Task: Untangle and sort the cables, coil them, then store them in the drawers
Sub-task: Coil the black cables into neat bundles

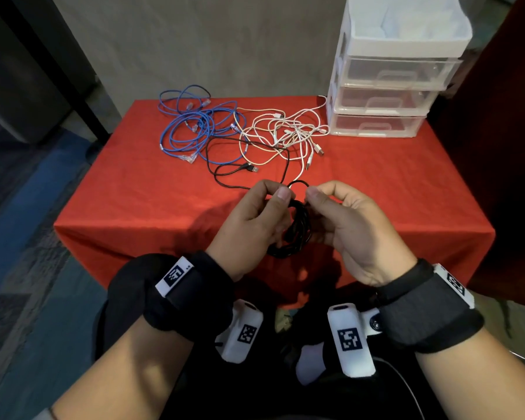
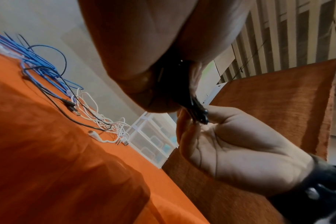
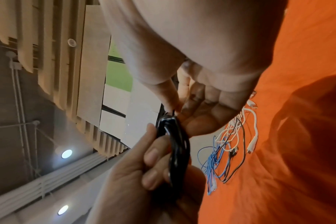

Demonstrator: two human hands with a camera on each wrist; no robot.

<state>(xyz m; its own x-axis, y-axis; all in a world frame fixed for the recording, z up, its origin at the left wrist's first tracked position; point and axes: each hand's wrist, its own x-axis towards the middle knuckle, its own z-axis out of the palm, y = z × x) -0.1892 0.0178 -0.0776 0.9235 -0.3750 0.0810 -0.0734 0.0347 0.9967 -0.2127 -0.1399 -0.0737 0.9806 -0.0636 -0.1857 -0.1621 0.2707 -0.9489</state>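
I see the red-cloth-covered table [image 1: 376,192] filling mid-frame in the head view, its near edge just under both hands, its left edge dropping to blue carpet, bare cloth open on the near left and near right. At the back right corner stands the white-framed stack of 3 clear plastic drawers [image 1: 382,101], with an open white tray on top; all 3 drawers look pushed in. The tangle of blue network cables [image 1: 191,125] sits back left, part of it hanging past the far edge. The tangle of white USB cables [image 1: 285,131] lies between it and the drawers, touching both the blue pile and a loose black cable. That thin black USB cable [image 1: 225,153] loops across the cloth in front of both piles and runs to my hands.

The black coiled cable bundle [image 1: 294,228] hangs over the near table edge, held up off the cloth. My left hand [image 1: 252,222] has its fingers curled round the bundle, thumb and forefinger pinching a strand at the top. My right hand [image 1: 352,225] pinches the small top loop between thumb and forefinger, other fingers curled.

The right wrist view alone shows the left fingers [image 3: 153,154] wrapped on the glossy coil [image 3: 176,148]. The left wrist view alone shows the right palm [image 2: 230,151] open to the camera with the strands nipped at the fingertips; the left palm blocks the rest.
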